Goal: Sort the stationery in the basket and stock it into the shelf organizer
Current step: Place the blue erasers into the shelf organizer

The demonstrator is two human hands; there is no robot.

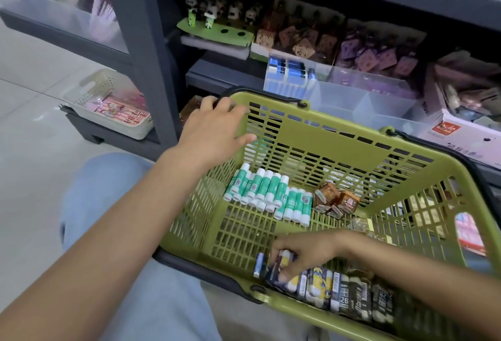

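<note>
One head cam only, looking fwd and down, close over the green basket (311,129), the shelf (151,42) just behind.

The olive-green slotted plastic basket (320,134) has black handles and a grid of rectangular holes. Inside it, toward its far left corner, lie white glue sticks with teal-green labels (267,194); just right of them sit small brown-orange printed cubes (337,199). Along its near wall lie black, white and yellow wrapped erasers marked "2B" (339,290). Behind the basket stands a clear plastic divided organizer (352,96) holding blue and white packs (287,68). Beyond that, the dark grey metal shelf (151,50) carries black-and-white panda figures on a light green card (214,26), tan squares and purple squares with dot faces. Left of the basket stands a cream perforated tray (108,102) with pink packs.
</note>
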